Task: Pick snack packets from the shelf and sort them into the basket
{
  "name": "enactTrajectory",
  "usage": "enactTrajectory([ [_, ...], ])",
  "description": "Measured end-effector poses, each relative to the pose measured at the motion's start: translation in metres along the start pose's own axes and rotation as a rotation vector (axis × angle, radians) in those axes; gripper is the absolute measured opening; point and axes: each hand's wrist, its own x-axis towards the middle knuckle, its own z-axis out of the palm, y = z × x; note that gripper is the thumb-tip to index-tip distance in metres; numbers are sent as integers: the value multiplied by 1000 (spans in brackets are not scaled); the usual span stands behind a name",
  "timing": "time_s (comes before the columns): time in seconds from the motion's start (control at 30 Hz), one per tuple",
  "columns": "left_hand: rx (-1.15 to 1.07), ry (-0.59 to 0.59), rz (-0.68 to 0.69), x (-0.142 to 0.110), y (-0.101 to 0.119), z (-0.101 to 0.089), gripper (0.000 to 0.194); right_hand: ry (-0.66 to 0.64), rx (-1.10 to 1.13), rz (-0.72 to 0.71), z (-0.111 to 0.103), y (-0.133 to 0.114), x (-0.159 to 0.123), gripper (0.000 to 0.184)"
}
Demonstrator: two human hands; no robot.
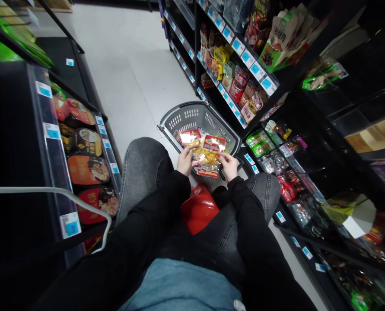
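In front of my knees I hold clear-fronted snack packets with red labels and yellowish food inside. My left hand (185, 160) is closed on the edge of the left snack packet (191, 136). Pinched between the fingers of my right hand (228, 166) is the right snack packet (214, 144), which overlaps the left one. Both packets are above the near side of a grey plastic shopping basket (182, 115) on the floor. Other packaging shows partly inside the basket, mostly covered by the packets I hold.
A red plastic object (199, 210) is between my legs. At left, a shelf holds several bowl-shaped packages (87, 169); a pale cable (67, 194) crosses there. Shelves with bagged snacks (239, 84) rise at right, and lower bins hold small packets (289, 185). The tiled aisle (127, 56) runs ahead.
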Motion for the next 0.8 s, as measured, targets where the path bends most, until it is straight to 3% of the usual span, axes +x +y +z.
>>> enactTrajectory([
  [0.13,-93,-115,-176,-5,3,6,53,11,43,-17,-3,-3,2,29],
  [0.27,-56,-222,-208,-11,10,11,49,-134,99,-18,-4,-6,0,30],
  [0.4,64,-205,-183,-11,15,8,46,-277,46,19,-7,-8,-1,39],
  [0.57,191,-213,-88,-13,21,7,43,-281,17,58,-10,-7,1,33],
  [0.8,217,-257,-90,-15,23,6,36,-286,7,78,-10,-12,-2,36],
])
